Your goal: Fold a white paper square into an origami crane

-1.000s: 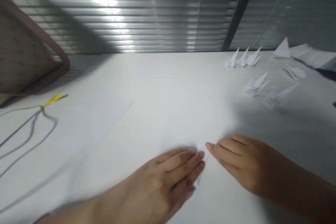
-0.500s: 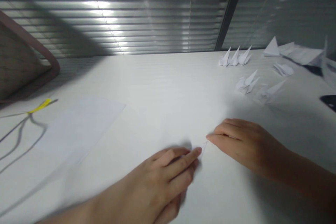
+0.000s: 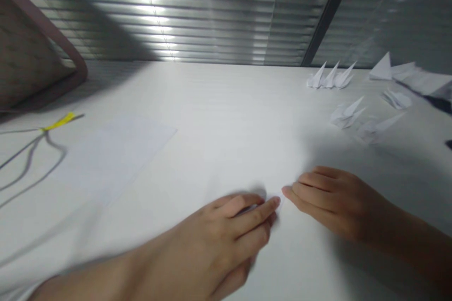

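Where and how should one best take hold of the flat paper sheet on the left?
Probably pinch the paper sheet by its right corner, coming from the right with the left hand: the sheet lies flat, that corner is uncovered, and cables lie near its left side.

white table (image 3: 219, 103) | left: paper sheet (image 3: 120, 155), yellow-tied cables (image 3: 31, 156) | right rear: folded paper figures (image 3: 345, 115) | front: small paper piece (image 3: 281, 199)
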Demonstrator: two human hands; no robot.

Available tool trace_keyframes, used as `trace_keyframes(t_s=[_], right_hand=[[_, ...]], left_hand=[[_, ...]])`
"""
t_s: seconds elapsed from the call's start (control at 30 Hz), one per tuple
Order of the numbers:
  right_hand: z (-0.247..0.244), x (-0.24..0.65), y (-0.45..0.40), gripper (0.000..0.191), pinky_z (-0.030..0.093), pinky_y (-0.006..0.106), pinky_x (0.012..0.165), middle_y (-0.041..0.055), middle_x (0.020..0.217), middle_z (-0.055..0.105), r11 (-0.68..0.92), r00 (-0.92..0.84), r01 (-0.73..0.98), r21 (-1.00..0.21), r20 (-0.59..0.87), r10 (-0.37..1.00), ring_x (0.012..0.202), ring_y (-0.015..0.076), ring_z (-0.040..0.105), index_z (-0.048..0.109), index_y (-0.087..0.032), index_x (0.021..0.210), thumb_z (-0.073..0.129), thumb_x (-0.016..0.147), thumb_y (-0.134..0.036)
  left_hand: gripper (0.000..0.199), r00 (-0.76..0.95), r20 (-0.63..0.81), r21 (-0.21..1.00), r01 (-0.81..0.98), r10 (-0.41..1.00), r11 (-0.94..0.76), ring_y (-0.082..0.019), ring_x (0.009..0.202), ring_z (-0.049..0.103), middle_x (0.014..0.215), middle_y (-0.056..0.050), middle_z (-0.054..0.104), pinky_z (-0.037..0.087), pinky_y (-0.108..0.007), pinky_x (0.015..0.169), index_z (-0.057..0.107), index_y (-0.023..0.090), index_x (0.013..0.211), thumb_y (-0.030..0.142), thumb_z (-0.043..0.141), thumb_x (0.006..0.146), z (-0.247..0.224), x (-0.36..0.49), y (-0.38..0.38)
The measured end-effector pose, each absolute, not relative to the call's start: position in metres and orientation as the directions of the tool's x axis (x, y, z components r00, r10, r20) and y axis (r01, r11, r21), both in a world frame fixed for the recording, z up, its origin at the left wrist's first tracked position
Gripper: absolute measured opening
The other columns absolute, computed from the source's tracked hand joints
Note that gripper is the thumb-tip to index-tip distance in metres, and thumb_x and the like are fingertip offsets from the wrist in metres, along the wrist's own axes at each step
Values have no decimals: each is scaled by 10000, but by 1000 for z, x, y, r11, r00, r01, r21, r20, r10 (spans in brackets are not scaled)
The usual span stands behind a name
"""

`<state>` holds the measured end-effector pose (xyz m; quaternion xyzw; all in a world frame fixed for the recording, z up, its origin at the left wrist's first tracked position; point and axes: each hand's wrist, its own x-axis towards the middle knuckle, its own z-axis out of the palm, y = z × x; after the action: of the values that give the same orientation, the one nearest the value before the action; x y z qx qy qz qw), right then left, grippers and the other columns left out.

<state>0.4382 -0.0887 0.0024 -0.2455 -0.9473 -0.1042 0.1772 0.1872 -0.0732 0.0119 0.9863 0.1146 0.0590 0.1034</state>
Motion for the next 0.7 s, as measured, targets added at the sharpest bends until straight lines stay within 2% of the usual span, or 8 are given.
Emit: trace_keyframes(t_s=[0.17, 0.3, 0.47, 0.6, 0.7], right_hand=[[3, 441, -91, 331, 536, 318, 664, 90, 841, 670, 893, -851, 438, 105, 370, 373, 794, 173, 568, 644, -109, 926, 320, 951, -45], [4, 446, -92, 264, 543, 315, 701, 88, 868, 677, 882, -849, 464, 78, 323, 418, 786, 170, 587, 621, -88, 1004, 368, 945, -44], [4, 450, -91, 222, 534, 343, 667, 87, 860, 678, 863, -831, 501, 68, 318, 457, 760, 181, 598, 578, -39, 1095, 423, 937, -55], [2, 448, -91, 246, 532, 354, 704, 98, 883, 686, 848, -805, 527, 54, 353, 477, 800, 191, 608, 563, -32, 1149, 465, 925, -59], [1, 447, -92, 262, 537, 343, 704, 91, 908, 694, 866, -825, 500, 29, 320, 465, 780, 176, 609, 566, -28, 1158, 426, 937, -50]], left_hand=[[350, 972, 91, 221, 195, 219, -956, -216, 1276, 455, 1401, -99, 498, 317, -351, 1124, 544, 84, 1256, 191, 410, 952, 8, 187, -76], [345, 975, 74, 215, 190, 210, -958, -215, 1267, 462, 1411, -94, 487, 314, -339, 1121, 553, 91, 1244, 203, 402, 955, 9, 187, -76], [312, 978, 84, 192, 172, 191, -966, -227, 1262, 466, 1414, -102, 481, 311, -353, 1119, 595, 104, 1168, 204, 388, 957, 11, 186, -74], [341, 985, 43, 195, 156, 167, -968, -229, 1257, 468, 1434, -100, 456, 327, -356, 1104, 576, 112, 1188, 219, 339, 966, 12, 186, -71], [337, 984, 47, 177, 161, 172, -971, -228, 1274, 447, 1436, -96, 453, 306, -355, 1117, 575, 116, 1188, 225, 344, 968, 12, 186, -71]])
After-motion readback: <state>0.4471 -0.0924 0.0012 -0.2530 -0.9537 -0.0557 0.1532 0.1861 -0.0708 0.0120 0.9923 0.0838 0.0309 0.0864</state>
